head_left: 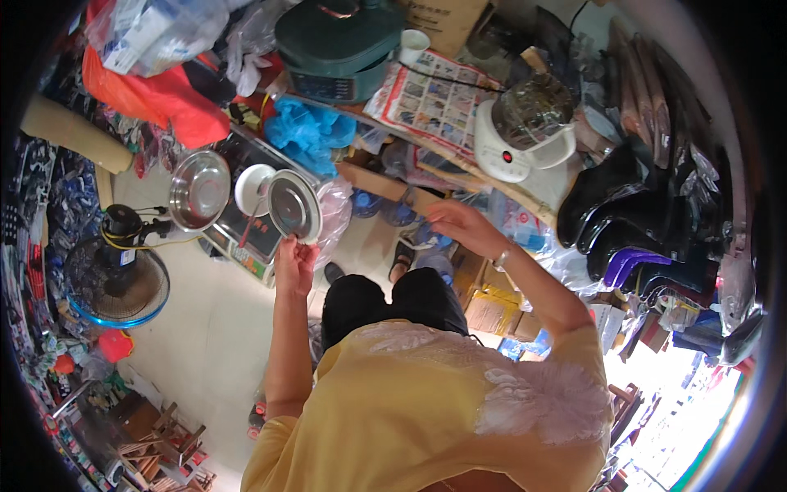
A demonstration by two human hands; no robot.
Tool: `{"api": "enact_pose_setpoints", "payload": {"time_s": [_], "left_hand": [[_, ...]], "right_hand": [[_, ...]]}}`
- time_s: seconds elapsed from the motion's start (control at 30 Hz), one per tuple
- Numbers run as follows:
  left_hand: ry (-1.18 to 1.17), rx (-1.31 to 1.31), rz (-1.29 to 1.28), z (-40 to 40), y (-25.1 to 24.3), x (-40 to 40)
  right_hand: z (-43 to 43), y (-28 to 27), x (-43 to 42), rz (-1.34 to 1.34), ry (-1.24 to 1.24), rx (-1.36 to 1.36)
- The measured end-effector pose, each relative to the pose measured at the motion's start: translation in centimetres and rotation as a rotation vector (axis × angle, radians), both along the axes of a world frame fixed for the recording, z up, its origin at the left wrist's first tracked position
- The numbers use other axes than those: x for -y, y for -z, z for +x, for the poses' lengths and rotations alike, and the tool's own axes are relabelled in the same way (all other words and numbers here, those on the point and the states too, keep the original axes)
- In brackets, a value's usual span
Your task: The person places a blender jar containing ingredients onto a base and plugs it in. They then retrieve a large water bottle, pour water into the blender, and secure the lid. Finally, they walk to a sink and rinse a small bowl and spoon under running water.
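My left hand (pixel 296 263) grips the near edge of a round metal dish or lid (pixel 295 205) with a pale rim, tilted up towards me. Just beyond it, a white bowl (pixel 251 184) sits on a dark flat-topped appliance (pixel 230 237), which looks like a weighing scale. A thin red-handled utensil (pixel 245 231) slants down from the bowl. To the left is a shiny stainless steel basin (pixel 200 192). My right hand (pixel 464 226) hovers in front of the table edge, fingers extended and slightly bent, with nothing visible in it.
On the table stand a dark green electric cooker (pixel 338 49), a paper cup (pixel 414 44) and a white electric kettle base with a glass pot (pixel 522 132). Black rubber boots (pixel 609 203) line the right. Below are water bottles (pixel 403 212) and cardboard boxes (pixel 492 307). A fan (pixel 118 277) stands left.
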State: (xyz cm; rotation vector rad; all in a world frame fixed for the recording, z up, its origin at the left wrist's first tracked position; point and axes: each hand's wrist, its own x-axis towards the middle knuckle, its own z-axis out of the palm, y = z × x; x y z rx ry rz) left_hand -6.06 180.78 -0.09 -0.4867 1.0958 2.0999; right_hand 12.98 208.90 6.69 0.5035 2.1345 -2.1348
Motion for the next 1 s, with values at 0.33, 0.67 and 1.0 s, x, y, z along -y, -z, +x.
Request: {"api": "enact_pose_setpoints", "payload": {"time_s": [0.33, 0.67, 1.0], "left_hand": [[0.485, -0.089, 0.380, 10.1, -6.2, -10.9], [0.593, -0.140, 0.377, 12.2, -9.3, -16.9], [0.294, -0.146, -0.380, 11.9, -1.2, -0.6]], "right_hand": [[-2.6, -4.3, 0.4, -0.855, 0.076, -0.323], [0.3, -9.6, -6.2, -0.573, 0.130, -0.502], [-1.5, -14.2, -29.2, 0.925, 0.315, -0.120]]}}
